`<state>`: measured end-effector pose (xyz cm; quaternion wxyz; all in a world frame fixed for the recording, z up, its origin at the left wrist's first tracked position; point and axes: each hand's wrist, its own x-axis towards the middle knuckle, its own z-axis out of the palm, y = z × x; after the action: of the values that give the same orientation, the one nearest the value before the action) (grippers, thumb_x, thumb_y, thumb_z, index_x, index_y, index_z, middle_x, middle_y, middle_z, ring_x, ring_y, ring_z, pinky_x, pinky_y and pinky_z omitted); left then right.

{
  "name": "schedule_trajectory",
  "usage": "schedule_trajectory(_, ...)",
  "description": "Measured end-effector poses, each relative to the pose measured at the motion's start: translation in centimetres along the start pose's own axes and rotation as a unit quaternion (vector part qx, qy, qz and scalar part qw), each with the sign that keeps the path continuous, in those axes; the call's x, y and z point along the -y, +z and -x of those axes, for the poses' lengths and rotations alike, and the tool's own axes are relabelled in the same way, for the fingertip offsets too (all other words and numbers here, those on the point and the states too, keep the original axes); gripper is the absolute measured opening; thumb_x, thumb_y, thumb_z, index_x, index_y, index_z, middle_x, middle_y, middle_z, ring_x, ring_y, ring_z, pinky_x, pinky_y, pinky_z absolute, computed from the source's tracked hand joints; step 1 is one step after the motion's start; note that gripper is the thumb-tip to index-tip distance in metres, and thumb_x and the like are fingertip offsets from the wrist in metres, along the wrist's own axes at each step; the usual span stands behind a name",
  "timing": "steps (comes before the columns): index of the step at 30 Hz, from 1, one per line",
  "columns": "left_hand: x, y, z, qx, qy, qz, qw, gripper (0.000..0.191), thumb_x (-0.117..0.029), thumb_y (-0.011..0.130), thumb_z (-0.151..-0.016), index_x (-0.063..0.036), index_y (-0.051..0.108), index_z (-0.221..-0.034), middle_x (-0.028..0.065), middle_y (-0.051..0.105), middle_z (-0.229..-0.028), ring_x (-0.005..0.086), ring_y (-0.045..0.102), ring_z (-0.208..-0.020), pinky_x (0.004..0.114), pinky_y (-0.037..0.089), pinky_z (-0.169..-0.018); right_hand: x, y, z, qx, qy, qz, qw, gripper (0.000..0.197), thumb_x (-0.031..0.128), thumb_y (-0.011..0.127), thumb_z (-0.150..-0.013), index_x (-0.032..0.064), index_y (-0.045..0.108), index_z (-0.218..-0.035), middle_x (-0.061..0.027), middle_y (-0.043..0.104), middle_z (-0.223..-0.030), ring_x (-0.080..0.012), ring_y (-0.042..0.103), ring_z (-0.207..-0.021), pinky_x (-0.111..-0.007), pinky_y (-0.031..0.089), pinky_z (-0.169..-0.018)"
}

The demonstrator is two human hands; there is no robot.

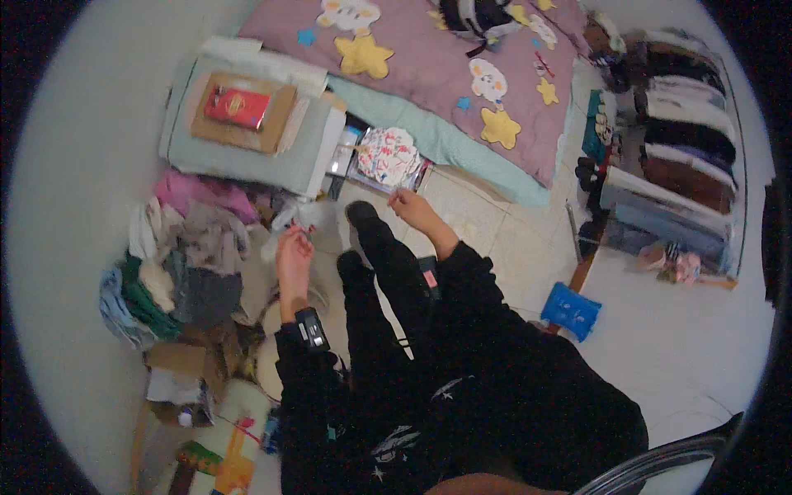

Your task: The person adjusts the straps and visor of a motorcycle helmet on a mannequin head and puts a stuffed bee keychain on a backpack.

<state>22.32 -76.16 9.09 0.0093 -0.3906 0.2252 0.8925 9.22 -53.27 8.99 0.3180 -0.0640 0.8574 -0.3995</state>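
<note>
My left hand point(294, 250) is raised left of my legs, its fingers curled around a small red thing point(309, 229) too blurred to name. A black device point(311, 330) sits on that wrist. My right hand point(413, 209) hangs in front of my right knee with loosely bent fingers; I cannot tell whether anything lies between them. Just beyond it is a round white fan point(388, 156) bearing red writing, with its handle to the left. The fan lies on a shallow tray or box point(371, 180) on the floor beside the bed.
A purple quilt point(421, 68) with stars covers the bed ahead. On the cloth-covered stand point(247, 164) at left, a red packet point(238, 107) rests on a cardboard box point(216, 133). Clothes point(210, 241) are heaped at left. A clothes rack point(687, 117) and blue packet point(570, 310) are at right.
</note>
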Motion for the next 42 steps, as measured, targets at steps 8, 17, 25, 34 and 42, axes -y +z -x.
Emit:
schedule_trajectory(8,2.3,7.1,4.1,0.085,-0.061,-0.108,0.989,0.017,-0.016,0.047,-0.077,-0.0063,0.048,-0.09,0.001,0.045,-0.068,0.0108,0.044,-0.062,0.024,0.036,-0.058,-4.4,-3.6,11.3,-0.132,0.048,-0.145,0.979,0.011,0.013,0.043,-0.074,0.0048,0.05,-0.077,-0.0013,0.048,-0.062,-0.009,0.046,-0.055,-0.023,0.038,-0.05)
schedule_trajectory(17,14.5,19.0,7.6,0.203,-0.197,-0.242,0.928,0.012,-0.014,0.047,-0.077,-0.0072,0.049,-0.086,0.0008,0.046,-0.063,0.0115,0.042,-0.057,0.024,0.035,-0.054,-11.0,-12.5,26.1,-0.29,0.13,-0.288,0.903,0.01,0.013,0.044,-0.074,0.0056,0.05,-0.077,-0.0005,0.046,-0.06,-0.0087,0.044,-0.054,-0.022,0.036,-0.048)
schedule_trajectory(25,26.4,29.1,12.2,0.264,-0.254,-0.348,0.863,0.014,-0.014,0.045,-0.078,-0.0054,0.049,-0.088,0.0008,0.047,-0.065,0.0101,0.047,-0.061,0.022,0.038,-0.056,-20.1,-17.5,37.7,-0.396,0.176,-0.446,0.783,0.007,0.011,0.044,-0.075,0.0057,0.049,-0.076,0.0007,0.042,-0.056,-0.0081,0.04,-0.048,-0.02,0.034,-0.045)
schedule_trajectory(34,33.3,37.5,14.0,0.314,-0.241,-0.394,0.83,0.012,-0.017,0.046,-0.078,-0.0083,0.05,-0.084,-0.0006,0.048,-0.062,0.0097,0.047,-0.055,0.021,0.039,-0.051,-24.1,-28.2,41.9,-0.466,0.137,-0.44,0.756,0.008,0.012,0.043,-0.077,0.0057,0.049,-0.076,0.0003,0.042,-0.054,-0.0076,0.039,-0.045,-0.019,0.032,-0.042)
schedule_trajectory(42,34.0,43.3,13.1,0.317,-0.208,-0.381,0.843,0.014,-0.019,0.046,-0.078,-0.0091,0.051,-0.086,0.0002,0.048,-0.066,0.0104,0.047,-0.056,0.02,0.037,-0.05,-23.8,-35.7,38.8,-0.449,0.076,-0.466,0.759,0.011,0.013,0.046,-0.075,0.0037,0.05,-0.078,-0.0002,0.045,-0.055,-0.0084,0.043,-0.048,-0.021,0.035,-0.044)
